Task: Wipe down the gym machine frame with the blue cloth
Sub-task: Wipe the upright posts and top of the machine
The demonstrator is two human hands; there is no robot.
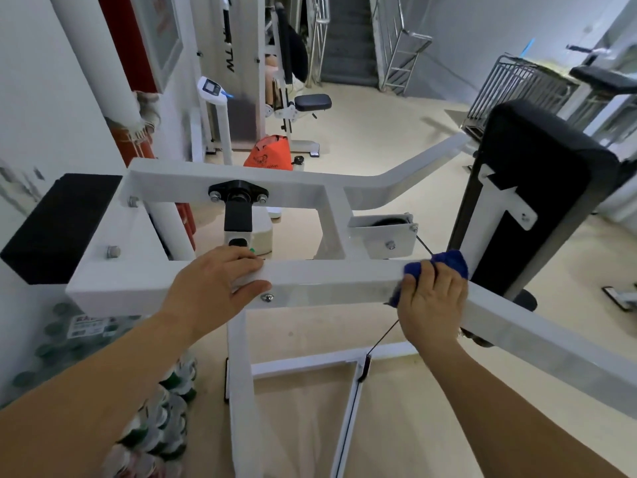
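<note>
The white gym machine frame (pixel 331 281) fills the middle of the head view, with a long near bar running left to right. My right hand (pixel 431 305) grips the bunched blue cloth (pixel 444 265) and holds it against the top of that bar, just in front of the tall black back pad (pixel 537 188). My left hand (pixel 220 277) lies over the same bar further left, fingers on top and thumb along the front face beside a bolt. A thin black cable (pixel 382 339) runs down behind my right hand.
A black pad (pixel 58 225) caps the frame's left end. Packs of bottles and cans (pixel 151 426) stand on the floor at lower left. An orange bag (pixel 272 153), another white machine with a seat (pixel 312 102) and stairs (pixel 348 39) lie beyond.
</note>
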